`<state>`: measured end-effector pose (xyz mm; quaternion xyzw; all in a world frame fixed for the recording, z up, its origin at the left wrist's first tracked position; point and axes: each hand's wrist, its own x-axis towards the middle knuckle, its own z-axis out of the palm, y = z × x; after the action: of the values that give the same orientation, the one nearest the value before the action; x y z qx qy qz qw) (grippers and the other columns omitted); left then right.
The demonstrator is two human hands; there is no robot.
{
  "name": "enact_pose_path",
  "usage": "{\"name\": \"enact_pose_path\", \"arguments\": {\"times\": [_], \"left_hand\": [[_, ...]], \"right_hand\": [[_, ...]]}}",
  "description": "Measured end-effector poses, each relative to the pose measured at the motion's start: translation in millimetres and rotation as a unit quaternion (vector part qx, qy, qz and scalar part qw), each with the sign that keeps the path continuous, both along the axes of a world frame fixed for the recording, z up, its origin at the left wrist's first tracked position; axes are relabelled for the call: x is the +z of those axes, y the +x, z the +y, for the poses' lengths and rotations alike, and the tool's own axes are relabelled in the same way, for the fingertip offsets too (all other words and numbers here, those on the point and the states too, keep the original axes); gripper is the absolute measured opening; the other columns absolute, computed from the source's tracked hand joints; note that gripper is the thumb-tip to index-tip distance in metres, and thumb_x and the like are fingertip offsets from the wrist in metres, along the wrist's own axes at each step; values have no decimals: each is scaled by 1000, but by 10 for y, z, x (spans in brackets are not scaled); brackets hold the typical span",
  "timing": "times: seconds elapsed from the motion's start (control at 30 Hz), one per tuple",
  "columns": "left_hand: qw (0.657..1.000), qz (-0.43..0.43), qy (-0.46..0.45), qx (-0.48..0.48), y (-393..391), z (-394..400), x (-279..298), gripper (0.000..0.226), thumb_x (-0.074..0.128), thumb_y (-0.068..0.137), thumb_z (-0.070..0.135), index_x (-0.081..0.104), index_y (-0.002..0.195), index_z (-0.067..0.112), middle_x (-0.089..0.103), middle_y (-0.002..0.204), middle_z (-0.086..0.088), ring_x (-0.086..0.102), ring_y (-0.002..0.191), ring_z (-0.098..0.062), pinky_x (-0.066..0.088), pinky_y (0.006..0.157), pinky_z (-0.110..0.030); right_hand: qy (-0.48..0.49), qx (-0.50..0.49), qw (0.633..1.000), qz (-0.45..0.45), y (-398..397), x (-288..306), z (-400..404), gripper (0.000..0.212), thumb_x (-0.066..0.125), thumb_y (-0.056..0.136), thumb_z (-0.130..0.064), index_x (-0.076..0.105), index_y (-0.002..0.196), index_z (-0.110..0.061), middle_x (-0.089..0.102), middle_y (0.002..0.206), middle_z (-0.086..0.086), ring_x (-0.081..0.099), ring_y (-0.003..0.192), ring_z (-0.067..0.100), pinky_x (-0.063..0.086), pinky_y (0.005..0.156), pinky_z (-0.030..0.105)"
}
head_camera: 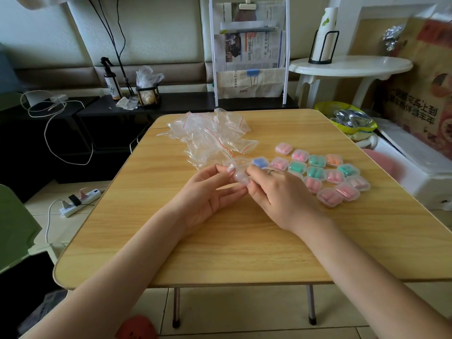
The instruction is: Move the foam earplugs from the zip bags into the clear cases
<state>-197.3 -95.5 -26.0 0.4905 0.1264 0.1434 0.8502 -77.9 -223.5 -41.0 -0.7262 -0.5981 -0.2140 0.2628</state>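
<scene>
Over the tabletop [220,241], a clear case [238,176] pinched between both hands.

My left hand [208,192] and right hand [276,192] each grip the case with curled fingers; whether its lid is closed I cannot tell. Filled cases [327,177] sit just right, emptied zip bags [210,135] behind. I judge it light, stiff and slippery, so hold it by the edges; the foam inside is soft.

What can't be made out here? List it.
- Head view: contents of the clear item held between left hand and right hand; fingers cover it.
- Case behind the right hand: mostly hidden.
- Empty zip bags: overlapping, count unclear.
</scene>
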Motion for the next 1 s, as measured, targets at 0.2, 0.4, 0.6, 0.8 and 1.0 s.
{"name": "enact_pose_path", "arguments": {"times": [0.2,0.4,0.6,0.8,1.0], "left_hand": [[998,14,16,-61,-16,-62,19,23,58,80,14,62,100,1,65,95,-19,69,83,-29,59,75,-32],[994,15,22,-110,-10,-107,10,15,56,82,7,50,96,9,68,90,-21,71,83,-32,59,69,-30],[991,-7,79,-104,3,-75,-18,24,56,82,2,44,98,16,66,104,-26,69,88,-31,59,70,-29],[995,-14,96,-36,22,-42,-39,23,53,88,0,52,108,12,66,112,-19,69,91,-34,58,70,-28],[992,-22,114,54,41,-7,-56,23,51,93,0,52,110,14,64,112,-19,70,90,-30,58,77,-31]], "right_hand": [[76,8,986,151,80,24,-12,30,32,101,-29,55,90,-12,35,51,-12,36,42,9,22,42,17],[38,-7,979,199,58,17,1,26,33,103,-24,53,92,-11,43,58,-9,41,48,6,34,48,31],[-6,-2,975,223,66,15,23,22,36,102,-19,55,103,-9,59,86,-6,54,74,7,44,63,26],[74,-1,954,290,68,32,32,31,35,102,-14,58,123,-14,45,77,-23,46,65,-14,34,62,6],[132,83,874,460,64,65,55,26,48,98,-7,61,117,-21,65,99,-4,66,87,9,54,82,24]]}}
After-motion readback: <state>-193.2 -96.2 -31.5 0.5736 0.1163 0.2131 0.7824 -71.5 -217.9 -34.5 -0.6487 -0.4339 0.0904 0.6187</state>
